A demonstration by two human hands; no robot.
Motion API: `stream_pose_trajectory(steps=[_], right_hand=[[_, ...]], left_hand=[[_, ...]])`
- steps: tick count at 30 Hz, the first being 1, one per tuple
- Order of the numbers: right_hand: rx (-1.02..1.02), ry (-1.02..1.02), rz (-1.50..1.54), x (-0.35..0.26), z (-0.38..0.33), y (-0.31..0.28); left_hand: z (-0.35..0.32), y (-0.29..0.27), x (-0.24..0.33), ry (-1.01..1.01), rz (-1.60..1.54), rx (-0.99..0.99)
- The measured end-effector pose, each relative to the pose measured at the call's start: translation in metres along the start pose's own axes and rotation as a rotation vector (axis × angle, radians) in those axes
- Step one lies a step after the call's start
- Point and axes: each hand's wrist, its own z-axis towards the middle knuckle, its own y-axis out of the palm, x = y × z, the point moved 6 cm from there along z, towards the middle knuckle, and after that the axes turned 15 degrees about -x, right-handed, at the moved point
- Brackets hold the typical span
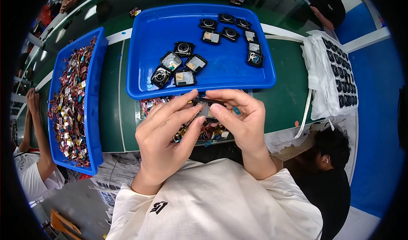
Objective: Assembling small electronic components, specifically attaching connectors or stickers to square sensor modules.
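In front of my chest, both hands meet over a small watch case with a dark rim and a pale grey inside. My right hand grips it, thumb on the inner face and fingers around the far edge. Between the thumb and fingers of my left hand is a thin, dark reddish strip, its tip at the case; its exact kind is too small to tell. Just beyond my hands, a blue tray holds several black watch cases, some showing round sensor backs, others pale insides.
Under my hands lies a pile of small coloured electronic parts. A blue bin heaped with similar parts stands at the left on the green table. At the right, rows of dark watch parts sit on white wrapping. Other people work on several sides.
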Motion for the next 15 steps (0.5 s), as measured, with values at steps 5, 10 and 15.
stream_pose_trajectory(steps=[5,10,15], right_hand=[[-0.016,-0.034,-0.002,0.001,0.000,-0.003],[-0.014,-0.144,-0.068,0.000,-0.002,-0.003],[0.013,-0.279,-0.165,-0.005,-0.007,0.006]], left_hand=[[-0.002,-0.005,-0.001,0.018,0.009,0.037],[-0.010,0.004,-0.009,-0.197,-0.482,-0.066],[-0.016,0.020,-0.019,-0.366,-0.948,-0.039]])
